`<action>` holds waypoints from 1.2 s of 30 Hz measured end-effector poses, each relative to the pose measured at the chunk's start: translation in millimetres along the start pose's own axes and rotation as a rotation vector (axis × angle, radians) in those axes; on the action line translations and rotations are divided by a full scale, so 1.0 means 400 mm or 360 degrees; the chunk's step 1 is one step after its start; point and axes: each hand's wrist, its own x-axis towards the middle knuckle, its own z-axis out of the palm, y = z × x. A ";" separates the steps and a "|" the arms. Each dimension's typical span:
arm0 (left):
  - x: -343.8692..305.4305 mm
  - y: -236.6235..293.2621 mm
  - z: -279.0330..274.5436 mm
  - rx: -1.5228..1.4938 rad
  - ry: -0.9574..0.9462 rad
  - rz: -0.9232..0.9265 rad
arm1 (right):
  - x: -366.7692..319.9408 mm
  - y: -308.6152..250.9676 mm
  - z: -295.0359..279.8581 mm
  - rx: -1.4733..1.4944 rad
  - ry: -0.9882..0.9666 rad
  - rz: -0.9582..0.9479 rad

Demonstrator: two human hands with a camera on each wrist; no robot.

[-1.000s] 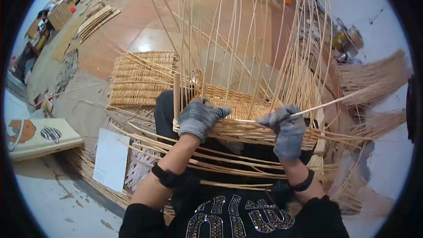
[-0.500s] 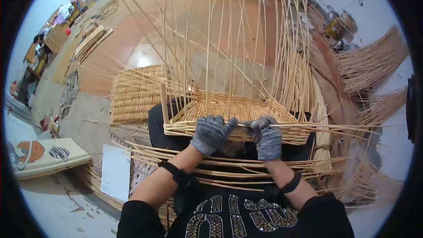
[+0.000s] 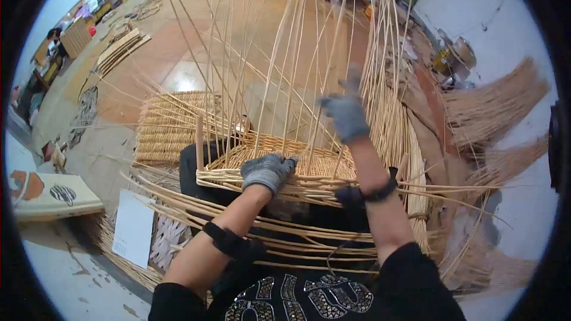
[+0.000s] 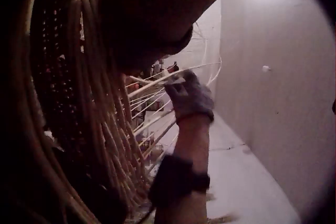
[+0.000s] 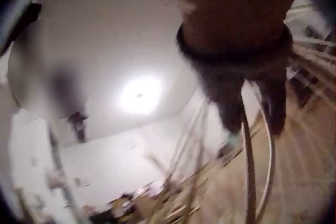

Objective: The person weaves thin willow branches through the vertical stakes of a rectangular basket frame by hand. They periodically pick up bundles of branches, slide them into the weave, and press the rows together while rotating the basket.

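A partly woven wicker basket [image 3: 226, 181] lies across the person's lap, tall upright rods rising from its sides. My gloved left hand [image 3: 267, 172] grips the near wall, its fingers over the rim weave. My gloved right hand [image 3: 347, 116] is raised beyond the near wall among the upright rods, blurred, with fingers spread. In the right wrist view, two bent wicker rods [image 5: 249, 171] run between the fingers and thumb of that hand. A thick peg [image 3: 200, 142] stands at the basket's left corner. Loose rod ends [image 3: 452, 187] stick out past the right end.
A woven wicker panel [image 3: 172, 128] lies at left beyond the knees. Long rods [image 3: 285, 229] cross the lap. A rod bundle [image 3: 410, 137] leans at right, with brushy twig bundles [image 3: 496, 104] by the wall. A white sheet [image 3: 134, 226] and printed box [image 3: 59, 196] lie at left.
My right hand has left the near rim and risen forward among the upright rods. My left hand stays on the near wall. The basket has shifted somewhat left in view.
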 end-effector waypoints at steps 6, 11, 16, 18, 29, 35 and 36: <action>-0.055 0.061 -0.050 0.0163 -0.0255 -0.0036 | -0.308 -0.078 -0.175 0.1217 0.0133 0.0317; -0.065 0.076 -0.025 0.0295 0.0084 -0.0034 | -0.352 -0.219 -0.174 0.1171 -0.0082 0.0277; -0.049 0.172 -0.066 0.0379 0.1396 0.1364 | -0.337 0.014 -0.292 0.1232 0.0153 0.1165; 0.058 0.212 0.021 0.0666 0.0703 0.1469 | -0.346 0.042 -0.279 0.1299 0.0212 0.1117; -0.039 0.199 0.096 -0.0351 -0.0195 0.0467 | -0.110 -0.045 -0.350 -0.0106 -0.0526 0.0530; 0.034 0.217 0.079 -0.0034 -0.0443 0.0390 | -0.070 0.036 -0.301 0.0901 0.0075 0.0314; 0.045 0.212 0.079 -0.0091 -0.0592 0.0500 | -0.152 0.037 -0.349 0.0996 0.0147 0.0350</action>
